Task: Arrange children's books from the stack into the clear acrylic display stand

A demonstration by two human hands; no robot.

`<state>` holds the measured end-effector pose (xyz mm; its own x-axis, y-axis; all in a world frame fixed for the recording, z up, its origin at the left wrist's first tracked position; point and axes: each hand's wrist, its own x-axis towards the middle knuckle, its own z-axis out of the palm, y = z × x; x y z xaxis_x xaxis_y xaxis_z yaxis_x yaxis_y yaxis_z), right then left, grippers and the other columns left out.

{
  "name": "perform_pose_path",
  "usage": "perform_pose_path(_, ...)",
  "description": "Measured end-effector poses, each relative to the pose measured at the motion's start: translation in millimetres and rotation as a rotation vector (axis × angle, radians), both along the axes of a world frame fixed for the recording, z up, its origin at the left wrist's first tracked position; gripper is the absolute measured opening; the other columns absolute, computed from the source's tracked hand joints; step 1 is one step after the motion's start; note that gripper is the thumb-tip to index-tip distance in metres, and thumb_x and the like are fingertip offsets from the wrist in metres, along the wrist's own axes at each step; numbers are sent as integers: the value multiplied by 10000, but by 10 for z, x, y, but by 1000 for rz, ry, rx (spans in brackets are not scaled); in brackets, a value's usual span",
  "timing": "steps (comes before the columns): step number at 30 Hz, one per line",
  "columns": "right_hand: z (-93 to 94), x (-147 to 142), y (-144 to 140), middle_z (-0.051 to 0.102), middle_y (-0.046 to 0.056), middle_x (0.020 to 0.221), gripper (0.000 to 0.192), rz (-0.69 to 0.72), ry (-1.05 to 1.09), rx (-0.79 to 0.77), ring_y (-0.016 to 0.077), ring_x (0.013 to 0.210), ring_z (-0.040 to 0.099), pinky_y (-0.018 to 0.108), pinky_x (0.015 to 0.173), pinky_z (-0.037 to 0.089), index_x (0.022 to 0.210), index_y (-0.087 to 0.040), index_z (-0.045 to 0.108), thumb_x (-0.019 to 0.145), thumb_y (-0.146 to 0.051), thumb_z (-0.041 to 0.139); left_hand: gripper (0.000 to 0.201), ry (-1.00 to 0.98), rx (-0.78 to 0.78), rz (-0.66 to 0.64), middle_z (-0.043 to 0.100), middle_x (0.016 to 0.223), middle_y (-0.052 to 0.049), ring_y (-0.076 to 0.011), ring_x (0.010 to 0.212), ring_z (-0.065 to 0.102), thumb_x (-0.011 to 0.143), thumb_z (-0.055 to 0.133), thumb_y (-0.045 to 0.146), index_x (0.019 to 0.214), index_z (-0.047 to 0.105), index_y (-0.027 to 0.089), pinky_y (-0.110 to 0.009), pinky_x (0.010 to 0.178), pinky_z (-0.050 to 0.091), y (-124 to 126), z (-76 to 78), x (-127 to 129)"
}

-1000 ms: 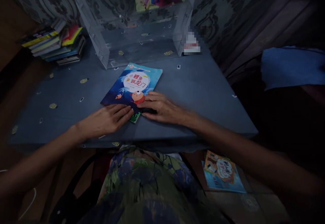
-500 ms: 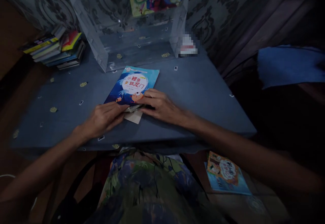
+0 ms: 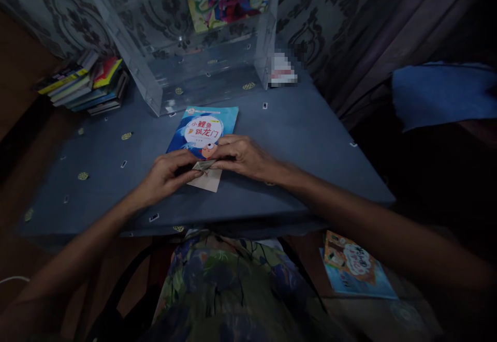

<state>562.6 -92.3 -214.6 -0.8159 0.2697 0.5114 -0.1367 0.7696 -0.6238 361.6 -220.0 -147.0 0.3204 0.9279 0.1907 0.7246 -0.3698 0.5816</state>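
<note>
The cover's near edge has lifted; your left hand (image 3: 167,174) and right hand (image 3: 241,154) pinch the light, floppy book (image 3: 202,143) by its corner on the surface (image 3: 303,140).

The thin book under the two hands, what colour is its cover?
Blue cover with an orange cartoon fish, head view.
</note>
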Motion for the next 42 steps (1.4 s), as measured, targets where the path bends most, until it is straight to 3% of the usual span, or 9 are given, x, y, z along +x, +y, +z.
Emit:
perform_pose_path(4,21,35,34,694,58,887,287,7,-27,-22,161,837,620,294,751,469,967,-153,754,985,-395,602,337,-168,-152,2,595,693,-4,-113,640,540,933,635,439,766,692,153,-228,595,432,104,-38,-26)
perform_pose_path(9,20,69,76,664,31,820,160,34,-74,-38,144,755,598,264,685,434,915,-148,744,935,-284,664,321,-338,-291,36,576,683,-1,-108,612,495,876,698,446,758,711,148,-226,539,389,169,-111,-49)
perform_pose_path(15,23,107,74,666,36,855,128,50,-98,-48,154,782,609,267,703,446,1001,-155,740,906,-194,665,321,-377,-297,40,547,653,2,-113,607,480,875,698,429,720,705,149,-234,540,390,164,-156,-45)
perform_pose_path(24,28,105,18,650,41,797,398,7,-65,-52,158,730,581,273,650,433,925,-157,732,925,-544,638,352,-429,-270,47,576,663,-5,-115,596,492,869,702,477,752,720,145,-240,545,407,155,-219,-43)
perform_pose_path(30,36,88,-32,661,38,796,485,-43,-71,-10,165,740,590,287,677,459,983,-175,742,923,-628,579,351,-425,-256,44,596,687,-10,-115,608,507,872,694,479,766,727,147,-240,567,420,153,-260,-61)
perform_pose_path(35,-17,86,-52,676,51,857,406,-84,-71,70,183,784,615,309,713,491,1086,-180,730,960,-536,581,326,-424,-261,33,566,678,1,-109,603,485,880,692,433,716,704,151,-245,568,412,155,-254,-62)
perform_pose_path(42,-54,89,-20,688,66,938,213,-54,-87,108,202,878,639,323,781,512,1115,-199,716,989,-255,555,311,-427,-266,25,562,676,2,-112,613,493,896,674,436,769,732,157,-240,573,425,158,-258,-67)
